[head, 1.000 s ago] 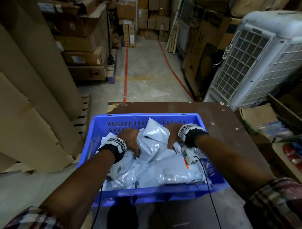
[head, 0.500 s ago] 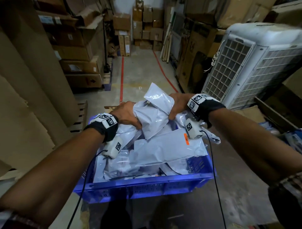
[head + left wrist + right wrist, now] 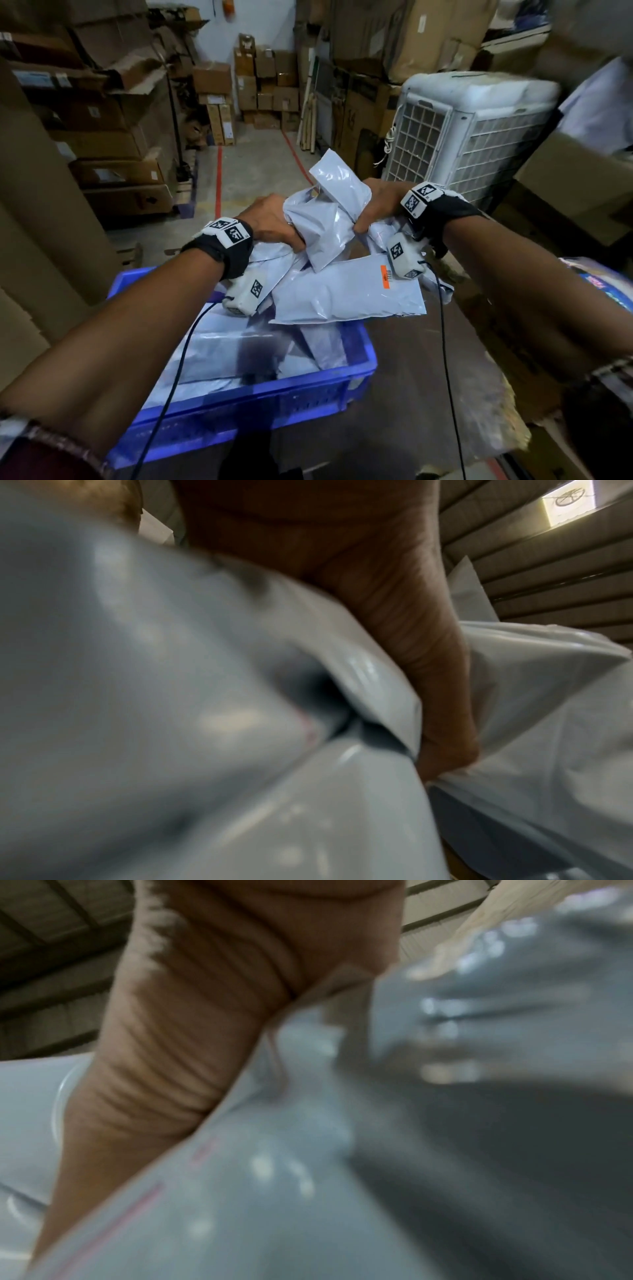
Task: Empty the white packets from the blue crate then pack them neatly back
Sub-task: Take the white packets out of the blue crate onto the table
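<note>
A bundle of white packets (image 3: 325,233) hangs above the blue crate (image 3: 246,407), squeezed between both hands. My left hand (image 3: 274,222) grips its left side and my right hand (image 3: 376,202) grips its right side, fingers curled into the plastic. One long packet with an orange label (image 3: 349,294) droops from the bundle's underside. More white packets (image 3: 233,353) lie in the crate below. Both wrist views are filled with blurred white plastic (image 3: 171,696) (image 3: 308,1177) pressed against a palm or thumb.
The crate sits on a dark brown table (image 3: 428,359). A white air cooler (image 3: 469,137) stands to the right behind it. Stacked cardboard boxes (image 3: 102,137) line the left, and large cardboard sheets (image 3: 41,222) lean nearby. A concrete aisle (image 3: 253,171) runs ahead.
Both hands dug into the pile in the crate, gripped a bundle of packets and lifted it up out of the crate. It now hangs higher, shifted slightly right.
</note>
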